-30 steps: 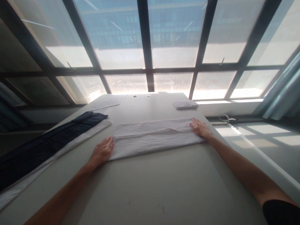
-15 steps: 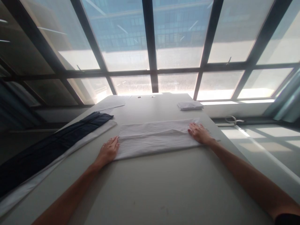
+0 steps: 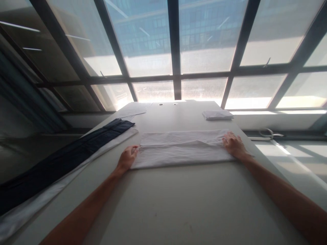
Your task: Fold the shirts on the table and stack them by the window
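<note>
A folded white cloth garment [image 3: 178,153] lies as a long strip across the white table, with a raised crease along its middle; its exact kind does not show. At its left end, my left hand [image 3: 127,158] has its fingers curled and closed on the edge. My right hand [image 3: 233,144] rests on the opposite end, fingers stretched out over the fabric.
Dark navy folded clothes [image 3: 68,156] lie along the table's left side, over a longer white cloth [image 3: 84,170]. A small folded white bundle [image 3: 217,115] sits at the far right. Thin white sheets [image 3: 133,112] lie at the far left. Windows stand behind the table [image 3: 163,200].
My view has turned slightly left, so everything appears shifted to the right. The fingers of my left hand have gone from lying flat to curling on the garment's edge. My right hand stays flat.
</note>
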The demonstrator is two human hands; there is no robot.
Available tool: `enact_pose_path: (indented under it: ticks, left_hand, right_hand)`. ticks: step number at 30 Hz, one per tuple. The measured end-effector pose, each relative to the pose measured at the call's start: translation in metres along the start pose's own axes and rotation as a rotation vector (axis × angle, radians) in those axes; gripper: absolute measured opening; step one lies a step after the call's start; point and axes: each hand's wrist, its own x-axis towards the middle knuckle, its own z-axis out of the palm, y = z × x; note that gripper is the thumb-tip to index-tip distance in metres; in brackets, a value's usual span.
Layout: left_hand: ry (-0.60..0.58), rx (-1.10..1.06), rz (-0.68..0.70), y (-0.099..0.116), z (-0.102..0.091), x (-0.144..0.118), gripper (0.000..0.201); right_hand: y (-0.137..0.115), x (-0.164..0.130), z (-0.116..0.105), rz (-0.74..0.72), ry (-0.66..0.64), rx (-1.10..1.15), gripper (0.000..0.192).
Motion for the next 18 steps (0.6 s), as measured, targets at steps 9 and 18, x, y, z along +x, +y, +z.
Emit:
enact_pose_path:
  ticks: [9, 18]
  left_hand:
    - [-0.030, -0.047, 0.201, -0.003, 0.010, 0.016, 0.033]
    - [-0.090, -0.008, 0.065, 0.000, 0.013, 0.036, 0.030]
  right_hand:
    - [-0.009, 0.004, 0.000, -0.271, 0.036, 0.241, 0.038]
    - [0.017, 0.008, -0.013, -0.297, -0.033, 0.222, 0.037]
